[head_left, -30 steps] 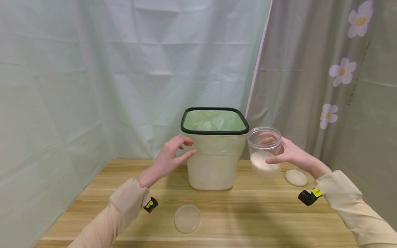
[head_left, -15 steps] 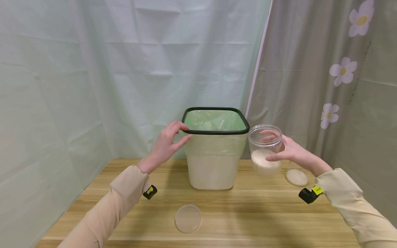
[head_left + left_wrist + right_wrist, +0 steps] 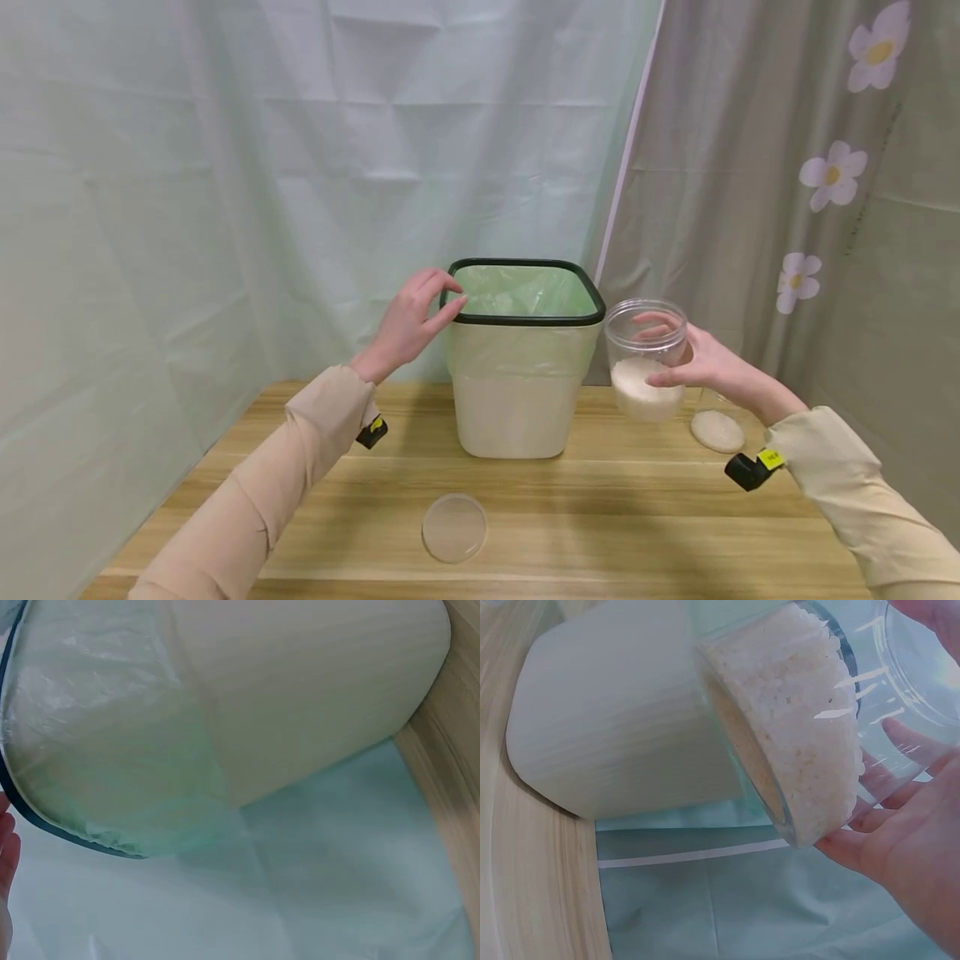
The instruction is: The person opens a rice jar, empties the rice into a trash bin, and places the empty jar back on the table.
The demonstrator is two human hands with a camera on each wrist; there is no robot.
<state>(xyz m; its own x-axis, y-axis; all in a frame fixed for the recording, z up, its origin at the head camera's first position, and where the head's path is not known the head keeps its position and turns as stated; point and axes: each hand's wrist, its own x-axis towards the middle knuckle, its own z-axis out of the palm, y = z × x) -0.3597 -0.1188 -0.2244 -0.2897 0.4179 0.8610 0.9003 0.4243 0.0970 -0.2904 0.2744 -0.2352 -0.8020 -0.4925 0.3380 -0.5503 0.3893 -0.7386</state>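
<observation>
A clear plastic jar [image 3: 647, 392], partly filled with white rice-like grains, is held by my right hand [image 3: 701, 365] to the right of the bin. In the right wrist view the fingers wrap round the jar's side and the grains [image 3: 787, 712] lie in its lower part. The white bin [image 3: 513, 417] stands upright, lined with a pale green bag [image 3: 525, 292] under a dark green rim ring [image 3: 525, 320]. My left hand [image 3: 408, 321] is at the bin's left rim, thumb and fingers slightly apart, fingertips overlapping the ring in the head view.
A round clear lid [image 3: 454, 528] lies on the wooden table [image 3: 570, 542] in front of the bin. Behind my right wrist stands another clear container [image 3: 717, 430] with pale grains. Pale curtains [image 3: 360, 183] hang close behind and on both sides.
My left hand has risen from beside the bin's wall to its left rim. My right hand and the jar have shifted up slightly, with the grip unchanged.
</observation>
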